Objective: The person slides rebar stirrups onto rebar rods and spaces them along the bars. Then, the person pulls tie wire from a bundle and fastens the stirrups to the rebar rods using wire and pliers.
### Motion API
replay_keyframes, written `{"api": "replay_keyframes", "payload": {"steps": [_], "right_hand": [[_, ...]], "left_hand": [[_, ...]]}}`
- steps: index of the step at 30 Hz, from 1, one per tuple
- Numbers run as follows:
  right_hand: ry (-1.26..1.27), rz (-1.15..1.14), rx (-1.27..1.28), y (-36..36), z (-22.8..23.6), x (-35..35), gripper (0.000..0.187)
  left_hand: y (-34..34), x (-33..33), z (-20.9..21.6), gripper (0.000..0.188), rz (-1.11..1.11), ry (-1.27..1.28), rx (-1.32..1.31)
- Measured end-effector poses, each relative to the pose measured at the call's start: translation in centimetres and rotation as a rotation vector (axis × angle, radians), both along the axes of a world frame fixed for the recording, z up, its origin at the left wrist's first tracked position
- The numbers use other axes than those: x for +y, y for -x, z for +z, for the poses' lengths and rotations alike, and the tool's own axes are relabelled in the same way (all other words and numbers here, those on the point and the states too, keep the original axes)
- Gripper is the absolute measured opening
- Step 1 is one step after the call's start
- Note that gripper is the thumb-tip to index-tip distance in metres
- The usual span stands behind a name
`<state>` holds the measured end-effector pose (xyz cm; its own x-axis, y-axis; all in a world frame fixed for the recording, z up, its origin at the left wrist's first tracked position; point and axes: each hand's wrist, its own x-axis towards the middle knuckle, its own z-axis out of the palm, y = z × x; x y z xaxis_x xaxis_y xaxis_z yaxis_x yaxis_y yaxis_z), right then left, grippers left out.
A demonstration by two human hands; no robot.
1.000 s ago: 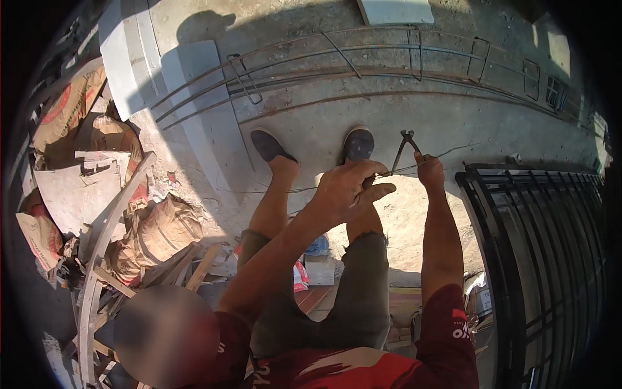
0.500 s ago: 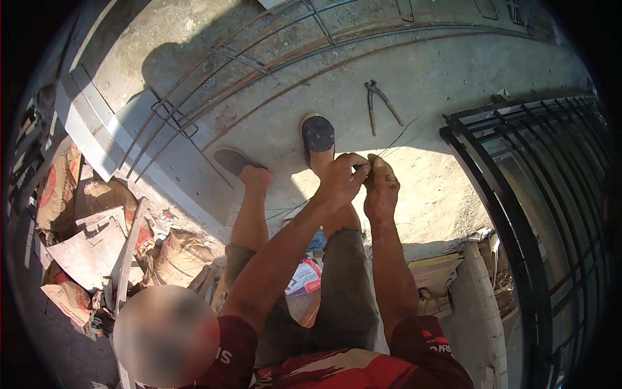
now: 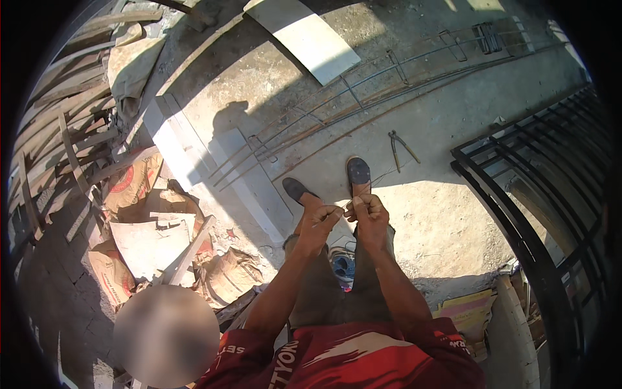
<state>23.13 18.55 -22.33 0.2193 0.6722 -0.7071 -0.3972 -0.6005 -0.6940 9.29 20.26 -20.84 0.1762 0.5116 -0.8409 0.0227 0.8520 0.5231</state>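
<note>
Both my hands are raised in front of my knees, pinching thin dark tie wire (image 3: 389, 174). The fingertips of my left hand (image 3: 320, 225) are pressed together on it. Beside it, a small gap away, my right hand (image 3: 369, 219) is closed with thumb and fingers on the wire. Loose wire ends stick out past the right hand toward the floor beyond. Where exactly the wire runs inside the fingers is hidden. On the concrete beyond my feet lies a pair of pincers (image 3: 396, 154), its handles spread.
A long rebar cage (image 3: 363, 97) stretches across the floor ahead. To the right stands a black metal grille (image 3: 512, 201). Torn cement sacks (image 3: 230, 275) and pale boards (image 3: 249, 188) lie on the left, with stacked timber (image 3: 71, 97) farther off. A blue item (image 3: 342, 264) shows between my legs.
My view has tilted and widened, showing more of the floor ahead. My hands have come in closer to my body and moved slightly apart, still on the wire.
</note>
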Motion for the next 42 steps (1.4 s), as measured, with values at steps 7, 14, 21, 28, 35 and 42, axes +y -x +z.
{"api": "replay_keyframes", "payload": {"steps": [7,14,21,28,35,42], "right_hand": [[-0.398,0.207,0.033,5.7,12.2,2.8,0.013],[-0.597,-0.068,0.174,4.1,24.7,11.3,0.012],[-1.003,-0.089,0.195,-0.1,35.1,17.8,0.016],[-1.017,0.174,0.255,8.9,34.7,14.3,0.017],[-1.019,0.369,0.328,17.1,35.5,7.6,0.015],[-0.934,0.565,0.464,17.7,38.1,2.8,0.016]], "left_hand": [[8.1,-3.5,9.3,0.02,0.245,-0.347,0.445],[17.7,-15.3,11.5,0.017,0.274,-0.746,1.311],[22.0,-28.2,7.9,0.02,0.575,-0.504,1.511],[26.4,-30.2,4.0,0.048,0.615,0.045,1.72],[17.1,-13.0,16.6,0.096,0.229,-0.18,-0.121],[11.3,-6.4,19.6,0.071,0.425,-0.12,-0.773]]}}
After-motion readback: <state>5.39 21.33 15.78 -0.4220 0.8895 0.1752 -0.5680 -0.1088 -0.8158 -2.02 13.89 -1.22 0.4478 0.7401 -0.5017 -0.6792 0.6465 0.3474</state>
